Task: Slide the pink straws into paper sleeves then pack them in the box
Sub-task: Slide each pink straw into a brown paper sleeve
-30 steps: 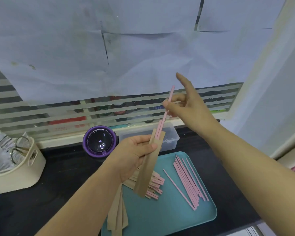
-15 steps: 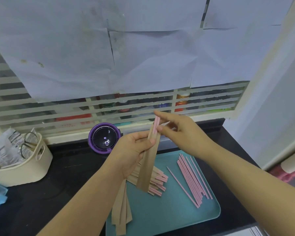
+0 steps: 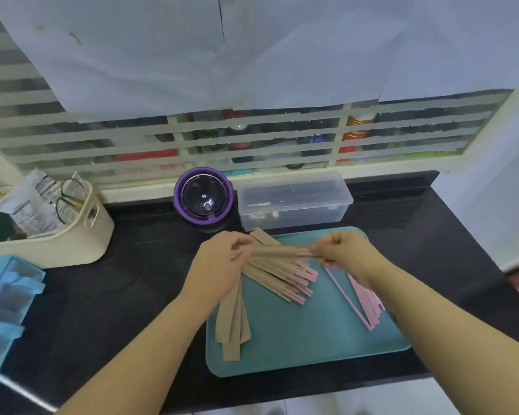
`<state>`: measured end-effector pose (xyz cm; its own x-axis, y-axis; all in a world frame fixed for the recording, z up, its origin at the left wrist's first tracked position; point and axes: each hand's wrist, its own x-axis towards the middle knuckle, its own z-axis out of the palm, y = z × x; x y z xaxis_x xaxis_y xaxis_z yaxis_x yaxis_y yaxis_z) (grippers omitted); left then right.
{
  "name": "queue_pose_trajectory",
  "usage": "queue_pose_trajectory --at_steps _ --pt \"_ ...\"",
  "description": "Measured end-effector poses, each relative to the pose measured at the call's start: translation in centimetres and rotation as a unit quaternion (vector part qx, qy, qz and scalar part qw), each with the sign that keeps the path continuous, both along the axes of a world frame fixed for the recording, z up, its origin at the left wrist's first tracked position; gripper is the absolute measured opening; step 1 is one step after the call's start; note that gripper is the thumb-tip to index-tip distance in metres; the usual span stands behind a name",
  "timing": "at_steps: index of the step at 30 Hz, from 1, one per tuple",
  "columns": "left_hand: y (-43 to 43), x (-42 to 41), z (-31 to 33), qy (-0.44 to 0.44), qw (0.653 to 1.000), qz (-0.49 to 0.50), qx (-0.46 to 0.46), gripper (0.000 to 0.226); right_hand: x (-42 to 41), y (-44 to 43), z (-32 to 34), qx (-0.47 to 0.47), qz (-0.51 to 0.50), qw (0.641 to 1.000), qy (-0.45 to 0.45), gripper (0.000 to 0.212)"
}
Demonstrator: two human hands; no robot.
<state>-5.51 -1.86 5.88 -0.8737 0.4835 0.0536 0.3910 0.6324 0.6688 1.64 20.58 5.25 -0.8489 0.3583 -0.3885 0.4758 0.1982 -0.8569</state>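
Above a teal tray (image 3: pixel 312 339), a brown paper sleeve (image 3: pixel 270 251) lies left to right between both hands: the left hand (image 3: pixel 219 265) grip pinches its left end, the right hand (image 3: pixel 345 253) grip pinches the pink straw (image 3: pixel 303 252) poking from its right end; the clear box (image 3: pixel 294 202) sits just behind them

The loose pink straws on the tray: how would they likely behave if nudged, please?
Probably light and fairly stiff: the loose pink straws lie thin and straight. Being slender, they would likely scatter across the smooth tray.
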Motion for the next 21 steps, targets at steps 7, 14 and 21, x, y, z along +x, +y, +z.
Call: queue_pose_trajectory --at_steps 7,14,21 --pt "-3.6 1.3 -7.3 -0.098 0.968 0.004 -0.232 0.036 -0.9 -0.4 -7.4 -0.125 -0.165 0.978 -0.037 0.013" --pt "-2.4 1.6 -9.3 -0.085 0.953 0.017 -0.289 0.043 -0.9 -1.2 -8.6 0.149 0.002 0.986 -0.079 0.01" --pt "-2.6 1.2 -9.4 -0.187 0.958 0.084 -0.2 0.054 -1.0 -1.7 -7.9 0.219 0.039 0.973 -0.062 0.018"
